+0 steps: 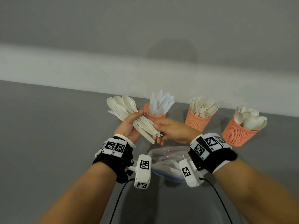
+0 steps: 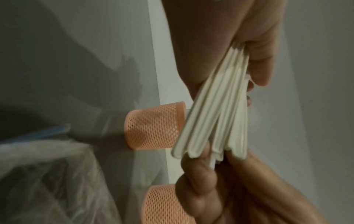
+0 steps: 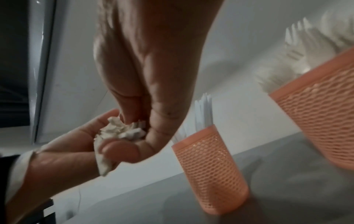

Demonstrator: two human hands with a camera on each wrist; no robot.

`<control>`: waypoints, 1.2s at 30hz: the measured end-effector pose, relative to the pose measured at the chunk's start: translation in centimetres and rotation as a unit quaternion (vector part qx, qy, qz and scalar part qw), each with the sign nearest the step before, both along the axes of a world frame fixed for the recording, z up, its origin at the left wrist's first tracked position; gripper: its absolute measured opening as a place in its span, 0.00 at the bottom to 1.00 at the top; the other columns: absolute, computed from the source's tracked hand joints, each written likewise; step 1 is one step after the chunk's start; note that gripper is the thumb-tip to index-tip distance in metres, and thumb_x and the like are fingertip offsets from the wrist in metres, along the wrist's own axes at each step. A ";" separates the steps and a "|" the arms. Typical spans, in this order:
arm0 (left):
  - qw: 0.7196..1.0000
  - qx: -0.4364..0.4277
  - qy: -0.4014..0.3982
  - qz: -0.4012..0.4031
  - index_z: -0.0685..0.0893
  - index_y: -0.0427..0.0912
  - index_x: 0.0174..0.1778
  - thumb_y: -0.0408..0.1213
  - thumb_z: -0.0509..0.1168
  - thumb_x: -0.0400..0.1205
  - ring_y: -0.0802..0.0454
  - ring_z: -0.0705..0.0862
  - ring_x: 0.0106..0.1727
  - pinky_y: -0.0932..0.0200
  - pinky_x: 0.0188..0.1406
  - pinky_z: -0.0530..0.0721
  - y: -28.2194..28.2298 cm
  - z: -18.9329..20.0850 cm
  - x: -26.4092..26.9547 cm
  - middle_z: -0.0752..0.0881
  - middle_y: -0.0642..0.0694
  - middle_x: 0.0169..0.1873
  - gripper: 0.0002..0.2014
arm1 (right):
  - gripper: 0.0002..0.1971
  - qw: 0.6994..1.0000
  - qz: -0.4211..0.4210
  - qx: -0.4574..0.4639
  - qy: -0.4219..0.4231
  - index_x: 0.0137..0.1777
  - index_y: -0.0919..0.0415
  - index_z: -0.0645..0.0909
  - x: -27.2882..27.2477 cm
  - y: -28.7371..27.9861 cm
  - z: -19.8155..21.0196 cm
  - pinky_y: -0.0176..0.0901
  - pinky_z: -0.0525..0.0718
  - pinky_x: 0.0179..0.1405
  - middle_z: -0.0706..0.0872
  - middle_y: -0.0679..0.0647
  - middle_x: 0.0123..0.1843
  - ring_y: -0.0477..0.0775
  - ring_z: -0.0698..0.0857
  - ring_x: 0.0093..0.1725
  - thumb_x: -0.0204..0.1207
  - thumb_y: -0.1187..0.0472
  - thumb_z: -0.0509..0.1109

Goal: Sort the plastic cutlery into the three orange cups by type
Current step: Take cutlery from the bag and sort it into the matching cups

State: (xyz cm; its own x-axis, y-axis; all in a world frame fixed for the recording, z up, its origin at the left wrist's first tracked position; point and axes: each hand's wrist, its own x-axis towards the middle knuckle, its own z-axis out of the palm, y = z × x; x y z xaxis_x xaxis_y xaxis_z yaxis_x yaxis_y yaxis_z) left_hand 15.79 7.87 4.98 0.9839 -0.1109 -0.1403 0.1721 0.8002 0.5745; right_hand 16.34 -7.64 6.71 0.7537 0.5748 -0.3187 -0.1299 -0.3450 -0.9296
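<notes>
My left hand (image 1: pixel 129 126) grips a bundle of cream plastic cutlery (image 1: pixel 139 122), mostly spoons with a fork among them, heads fanned up to the left. My right hand (image 1: pixel 171 130) pinches the handle ends of the bundle (image 3: pixel 122 131) between thumb and fingers. The handles (image 2: pixel 220 113) splay out below my left fingers. Three orange mesh cups stand behind the hands: the knife cup (image 1: pixel 155 116), the fork cup (image 1: pixel 197 122) and the spoon cup (image 1: pixel 237 135), each with several pieces. The knife cup (image 3: pixel 210 174) and fork cup (image 3: pixel 321 121) show close by in the right wrist view.
A clear plastic bag (image 1: pixel 166 157) with more cutlery lies on the grey table (image 1: pixel 56 126) just under my wrists. A pale wall (image 1: pixel 80 67) runs along the table's far edge behind the cups. Cables (image 1: pixel 118 201) trail from the wrist cameras toward me.
</notes>
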 end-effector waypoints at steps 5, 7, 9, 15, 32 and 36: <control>0.999 -0.027 -0.002 -0.022 0.83 0.44 0.31 0.26 0.65 0.70 0.56 0.87 0.32 0.58 0.43 0.86 -0.9 0.1 -0.7 0.85 0.49 0.25 0.09 | 0.14 0.993 -0.014 0.083 0.083 0.53 0.66 0.78 -1.0 -1.6 0.2 0.36 0.85 0.28 0.84 0.61 0.37 0.47 0.85 0.27 0.86 0.63 0.51; 0.999 -0.030 -0.005 -0.029 0.85 0.44 0.24 0.25 0.63 0.70 0.56 0.88 0.33 0.57 0.44 0.87 -1.1 0.1 -0.9 0.85 0.50 0.25 0.12 | 0.13 0.991 -0.019 0.094 0.089 0.52 0.66 0.79 -1.4 -2.0 0.3 0.33 0.82 0.26 0.85 0.59 0.35 0.45 0.83 0.26 0.86 0.62 0.53; 0.999 -0.031 -0.014 -0.035 0.85 0.44 0.23 0.24 0.64 0.67 0.55 0.88 0.35 0.56 0.44 0.89 -1.3 -0.1 -1.0 0.85 0.51 0.25 0.12 | 0.12 0.992 -0.025 0.089 0.084 0.54 0.66 0.77 -1.8 -2.2 0.3 0.31 0.78 0.23 0.83 0.57 0.34 0.42 0.79 0.23 0.86 0.61 0.53; 0.995 -0.089 -0.045 -0.004 0.79 0.45 0.34 0.22 0.78 0.50 0.53 0.87 0.30 0.53 0.41 0.88 -1.7 -0.5 -1.1 0.84 0.49 0.24 0.22 | 0.10 0.993 -0.043 0.079 0.077 0.53 0.69 0.77 -2.7 -3.8 -0.2 0.32 0.77 0.21 0.82 0.51 0.28 0.42 0.76 0.21 0.85 0.67 0.54; 0.998 -0.052 0.006 0.028 0.77 0.37 0.36 0.25 0.59 0.77 0.54 0.86 0.30 0.55 0.51 0.85 -2.4 -0.4 -1.9 0.85 0.45 0.25 0.06 | 0.16 0.997 -0.021 0.011 0.078 0.53 0.58 0.78 -3.5 -5.7 -0.3 0.32 0.69 0.22 0.69 0.50 0.28 0.42 0.67 0.22 0.83 0.72 0.49; 1.000 -0.016 0.009 0.026 0.81 0.40 0.25 0.27 0.57 0.79 0.55 0.83 0.27 0.59 0.41 0.84 -2.6 -0.5 -2.0 0.82 0.48 0.21 0.17 | 0.13 0.997 0.023 -0.016 0.078 0.48 0.58 0.79 -3.5 -5.3 0.2 0.34 0.77 0.29 0.78 0.53 0.32 0.45 0.76 0.27 0.85 0.66 0.52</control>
State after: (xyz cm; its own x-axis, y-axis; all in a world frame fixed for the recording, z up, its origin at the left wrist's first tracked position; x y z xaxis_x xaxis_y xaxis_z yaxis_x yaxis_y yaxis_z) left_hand 13.74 5.28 4.48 0.9857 -0.0647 -0.1555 0.1404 0.8259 0.5460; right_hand 12.79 -12.90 6.89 0.6671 0.5951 -0.4481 -0.2553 -0.3825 -0.8880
